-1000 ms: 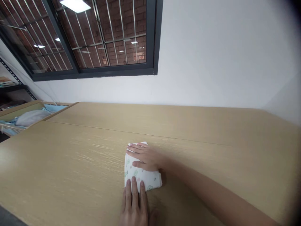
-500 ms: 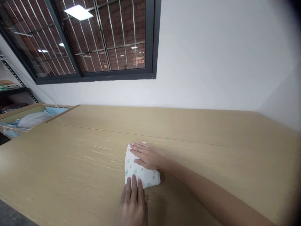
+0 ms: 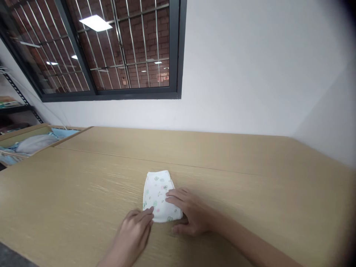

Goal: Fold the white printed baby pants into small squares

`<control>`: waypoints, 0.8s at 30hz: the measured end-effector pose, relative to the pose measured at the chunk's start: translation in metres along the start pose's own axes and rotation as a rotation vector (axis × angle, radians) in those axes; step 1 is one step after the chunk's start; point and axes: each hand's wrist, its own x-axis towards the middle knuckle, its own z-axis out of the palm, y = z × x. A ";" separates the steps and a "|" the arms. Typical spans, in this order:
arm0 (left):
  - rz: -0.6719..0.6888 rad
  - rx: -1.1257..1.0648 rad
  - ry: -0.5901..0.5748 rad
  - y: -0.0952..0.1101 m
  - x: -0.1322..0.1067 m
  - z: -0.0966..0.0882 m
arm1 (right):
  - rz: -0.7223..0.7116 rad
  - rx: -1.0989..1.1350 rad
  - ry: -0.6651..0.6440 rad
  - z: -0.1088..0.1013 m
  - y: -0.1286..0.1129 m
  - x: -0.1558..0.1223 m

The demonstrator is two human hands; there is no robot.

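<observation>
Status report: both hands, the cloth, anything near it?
Left hand open, fingertips at near-left corner of cloth. Right hand open, fingers on its right edge. Cloth folded, flat on table. Box far left, well apart.

Folded cloth (image 3: 160, 195) on table (image 3: 250, 170); left hand (image 3: 136, 226) at near-left corner, right hand (image 3: 189, 213) on right edge.

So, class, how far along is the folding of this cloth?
Done: the white printed cloth lies folded into a small packet on the wooden table. In hand: the left hand touches its near corner, the right hand rests on its right edge. Left: seemingly only letting go.
</observation>
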 end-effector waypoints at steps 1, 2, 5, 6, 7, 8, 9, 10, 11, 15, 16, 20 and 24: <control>-0.021 -0.021 -0.019 0.000 0.002 -0.003 | 0.012 0.024 -0.003 0.001 0.000 -0.002; -0.058 -0.052 -0.049 -0.001 0.005 -0.007 | 0.037 0.053 -0.001 0.002 -0.001 -0.004; -0.259 -0.205 -0.189 -0.004 0.015 -0.022 | 0.133 0.113 0.025 0.002 -0.004 -0.003; -0.323 -0.270 -0.242 -0.006 0.019 -0.027 | 0.167 0.124 0.038 0.001 -0.005 -0.001; -0.365 -0.332 -0.288 -0.008 0.022 -0.032 | 0.201 0.131 0.053 0.001 -0.005 0.002; -0.384 -0.386 -0.322 -0.012 0.025 -0.036 | 0.232 0.137 0.068 0.000 -0.005 0.006; -0.383 -0.429 -0.345 -0.016 0.028 -0.039 | 0.261 0.142 0.082 -0.001 -0.005 0.010; -0.379 -0.460 -0.366 -0.020 0.031 -0.040 | 0.287 0.145 0.097 -0.003 -0.004 0.014; -0.380 -0.481 -0.389 -0.025 0.034 -0.042 | 0.308 0.152 0.109 -0.005 -0.003 0.019; -0.458 -0.458 -0.447 -0.046 0.055 -0.042 | 0.387 0.253 0.145 -0.017 0.005 0.038; -0.473 -0.415 -0.439 -0.051 0.062 -0.041 | 0.412 0.279 0.158 -0.018 0.007 0.044; -0.509 -0.251 -0.405 -0.069 0.091 -0.033 | 0.557 0.277 0.227 -0.013 0.024 0.067; -0.523 -0.133 -0.405 -0.079 0.113 -0.015 | 0.684 0.226 0.316 0.004 0.043 0.083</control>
